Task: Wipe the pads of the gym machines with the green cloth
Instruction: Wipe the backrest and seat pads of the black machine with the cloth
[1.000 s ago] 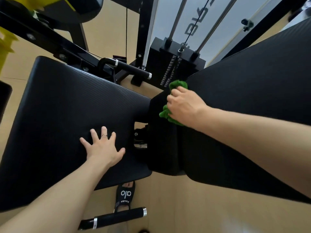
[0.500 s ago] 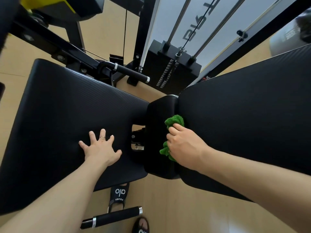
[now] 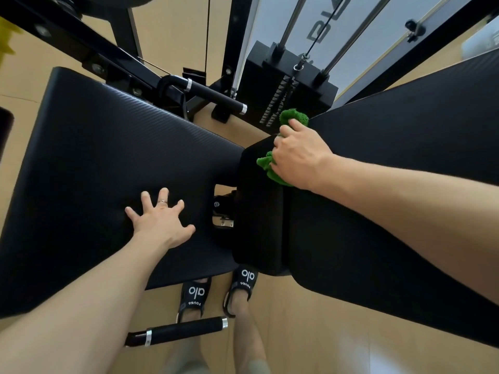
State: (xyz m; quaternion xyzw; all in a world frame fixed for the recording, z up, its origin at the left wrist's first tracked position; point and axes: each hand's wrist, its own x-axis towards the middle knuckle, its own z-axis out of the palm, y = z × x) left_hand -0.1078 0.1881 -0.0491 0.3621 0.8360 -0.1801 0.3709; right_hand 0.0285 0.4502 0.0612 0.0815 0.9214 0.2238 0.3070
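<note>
We're mid-wipe: right hand grips the bunched green cloth at the far end of the small centre pad. Left hand splayed flat, empty, bracing on the seat pad. Next, probably the back pad.

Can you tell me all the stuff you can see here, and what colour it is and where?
Green cloth: one, green, under the right hand on the small middle pad.
Seat pad: one, black, left.
Middle pad: one, black, centre.
Back pad: one, black, right.
Weight stack: one, black, top centre, behind the pads.
Handle bars: two, black with silver rings, one above the seat pad, one near the floor.
Floor: tan.
Slippers: two, black with white letters, bottom centre.
Left hand: flat, fingers spread, on the seat pad.
Right hand: pressing on the cloth.
</note>
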